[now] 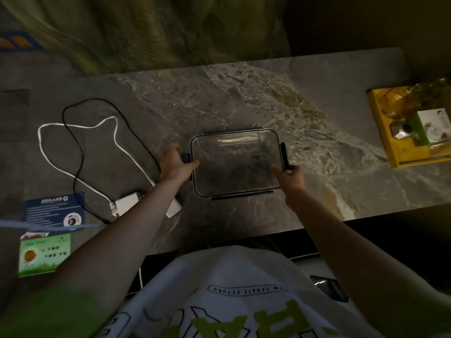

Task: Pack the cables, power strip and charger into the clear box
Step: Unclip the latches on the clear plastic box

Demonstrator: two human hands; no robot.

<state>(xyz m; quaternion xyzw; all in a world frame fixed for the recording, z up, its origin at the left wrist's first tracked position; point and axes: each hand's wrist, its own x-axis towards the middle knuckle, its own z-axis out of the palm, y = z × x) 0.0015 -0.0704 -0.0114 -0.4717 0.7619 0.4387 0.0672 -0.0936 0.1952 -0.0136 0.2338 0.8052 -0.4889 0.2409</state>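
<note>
The clear box [234, 164] sits in the middle of the grey marble table [305, 101], its lid on and dark clips at its sides. My left hand [174, 164] grips the box's left clip. My right hand [291, 176] pinches the lower end of the right clip. Left of the box a white cable [80, 125] and a black cable [73, 135] loop loosely over the table. They run down to a white charger [127, 203], while a second white block [173, 208], possibly the power strip, is partly hidden under my left forearm.
A yellow tray [380, 132] with a glass jar and small packets stands at the right edge. A blue leaflet [53, 208] and a green card [44, 254] lie at the front left. Green curtains hang behind the table. A dark device [327, 285] lies below the front edge.
</note>
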